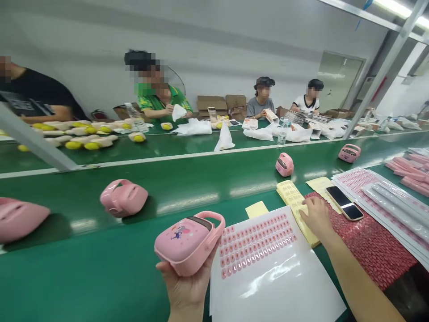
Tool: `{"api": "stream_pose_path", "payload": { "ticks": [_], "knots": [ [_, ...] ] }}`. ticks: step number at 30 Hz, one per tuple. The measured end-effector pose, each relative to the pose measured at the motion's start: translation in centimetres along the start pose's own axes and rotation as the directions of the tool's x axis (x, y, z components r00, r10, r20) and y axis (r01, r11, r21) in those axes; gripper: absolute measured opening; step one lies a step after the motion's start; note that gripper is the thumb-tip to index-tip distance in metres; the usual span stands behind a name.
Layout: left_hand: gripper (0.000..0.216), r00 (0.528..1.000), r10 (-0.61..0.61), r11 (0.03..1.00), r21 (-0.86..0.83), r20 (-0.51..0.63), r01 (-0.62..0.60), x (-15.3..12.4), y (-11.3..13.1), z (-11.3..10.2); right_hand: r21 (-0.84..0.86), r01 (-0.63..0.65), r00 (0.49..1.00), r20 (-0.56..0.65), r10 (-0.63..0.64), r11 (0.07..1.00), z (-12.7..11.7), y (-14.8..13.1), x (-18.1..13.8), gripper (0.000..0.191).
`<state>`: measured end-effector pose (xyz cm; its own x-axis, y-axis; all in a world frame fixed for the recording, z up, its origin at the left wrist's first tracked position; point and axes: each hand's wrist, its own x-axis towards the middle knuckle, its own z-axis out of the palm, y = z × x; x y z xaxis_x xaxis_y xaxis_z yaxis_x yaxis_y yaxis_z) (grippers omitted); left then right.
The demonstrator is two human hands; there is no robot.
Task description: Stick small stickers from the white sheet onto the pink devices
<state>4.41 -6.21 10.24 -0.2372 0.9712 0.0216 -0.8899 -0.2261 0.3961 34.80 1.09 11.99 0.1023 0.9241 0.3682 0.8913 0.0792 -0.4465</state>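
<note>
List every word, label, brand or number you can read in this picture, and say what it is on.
No text is readable.
Pink case in the left hand: a small cartoon print, no words.
Sticker sheet: marks too small to read.
Boxes across the belt: print blurred.
Phone by the right hand: screen dark.

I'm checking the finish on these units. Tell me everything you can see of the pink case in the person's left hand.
The pink case looks like smooth, glossy plastic, rounded at the corners, with a loop handle at its top end and a dark band below the handle. A small cartoon print sits on its broad face. It is tilted, face up and handle pointing away from the person, above the edge of the green belt. The left hand holds it from below; nothing else touches it.
</note>
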Motion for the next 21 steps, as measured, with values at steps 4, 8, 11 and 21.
{"api": "stream_pose_path", "payload": {
  "ticks": [4,8,11,21],
  "knots": [
    [0.071,0.997,0.019,0.998,-0.063,-0.069,-0.023,1.0,0.0,-0.7,0.346,0.331,0.879,0.224,-0.42,0.878,4.0,-7.4,0.0,0.013],
    [0.07,0.987,0.047,0.996,-0.068,-0.156,-0.058,1.4,-0.3,-1.7,0.431,0.273,0.81,0.38,-0.447,0.86,8.8,-12.4,-0.1,0.017],
    [0.07,0.99,0.015,0.997,-0.078,-0.142,-0.027,1.3,-0.4,-1.7,0.456,0.22,0.802,0.418,-0.426,0.862,10.9,-13.0,0.1,0.014],
    [0.082,0.997,-0.031,0.98,-0.194,0.065,0.043,1.3,-1.6,-2.3,0.698,-0.042,0.864,0.384,-0.325,0.715,9.1,-14.3,-0.9,0.008]
  ]
}}
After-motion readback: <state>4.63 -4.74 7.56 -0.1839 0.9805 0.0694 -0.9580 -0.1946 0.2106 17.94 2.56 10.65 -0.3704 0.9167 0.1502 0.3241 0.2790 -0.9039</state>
